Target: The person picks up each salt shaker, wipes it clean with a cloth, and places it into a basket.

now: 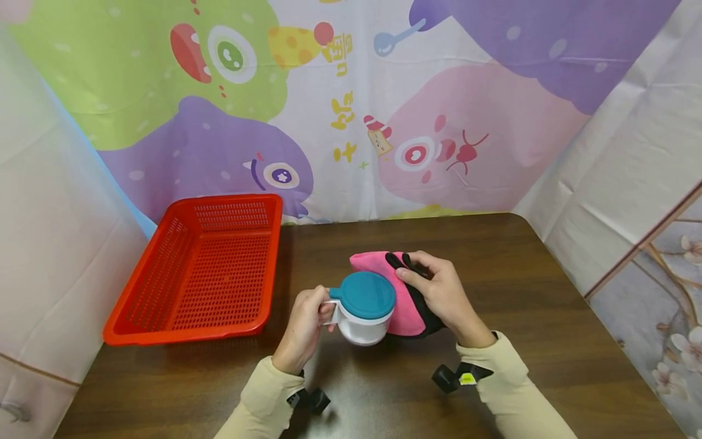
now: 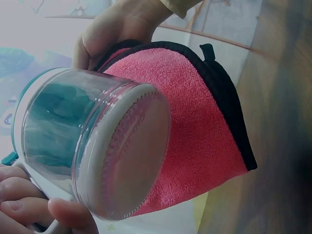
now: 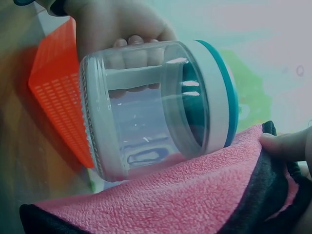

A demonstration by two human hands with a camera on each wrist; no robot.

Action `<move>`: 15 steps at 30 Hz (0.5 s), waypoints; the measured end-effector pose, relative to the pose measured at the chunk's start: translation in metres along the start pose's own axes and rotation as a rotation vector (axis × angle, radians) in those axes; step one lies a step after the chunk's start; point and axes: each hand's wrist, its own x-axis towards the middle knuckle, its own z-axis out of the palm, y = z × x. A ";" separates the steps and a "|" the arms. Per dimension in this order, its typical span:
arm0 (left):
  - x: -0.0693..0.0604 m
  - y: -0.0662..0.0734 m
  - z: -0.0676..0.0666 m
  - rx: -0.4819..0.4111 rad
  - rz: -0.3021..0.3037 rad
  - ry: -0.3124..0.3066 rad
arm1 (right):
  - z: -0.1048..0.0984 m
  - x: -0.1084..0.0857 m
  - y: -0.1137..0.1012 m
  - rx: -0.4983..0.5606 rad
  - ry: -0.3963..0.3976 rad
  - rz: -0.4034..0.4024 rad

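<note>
A clear jar (image 1: 363, 332) with a teal lid (image 1: 367, 296) and a white handle is held above the table, its lid up and tilted toward the head camera. My left hand (image 1: 304, 317) grips the jar by its handle; in the left wrist view the fingers (image 2: 22, 207) curl around it. My right hand (image 1: 441, 289) pinches a pink cloth (image 1: 404, 312) with black edging, thumb on top. The cloth hangs along the jar's right side, at or very near its wall. Through the clear wall in the right wrist view, the jar shows no contents.
A red plastic basket (image 1: 269, 268) with slotted walls stands on the left of the brown wooden table (image 1: 493, 244). A curtain (image 1: 351, 201) printed with cartoon figures hangs behind the table's far edge. Pale fabric hangs at both sides.
</note>
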 end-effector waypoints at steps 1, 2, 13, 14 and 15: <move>0.000 0.000 0.000 -0.001 0.000 0.002 | 0.000 0.000 -0.001 0.001 0.002 0.000; 0.000 0.000 0.000 -0.001 -0.001 0.005 | -0.001 -0.001 -0.001 0.002 0.002 -0.001; 0.000 0.001 0.001 -0.013 -0.005 0.026 | -0.004 0.002 -0.008 -0.010 -0.014 -0.033; -0.001 0.001 0.001 -0.018 -0.004 0.030 | -0.004 0.003 -0.009 -0.016 -0.016 -0.040; -0.001 0.001 0.001 -0.023 -0.002 0.032 | -0.005 0.004 -0.009 -0.023 -0.018 -0.045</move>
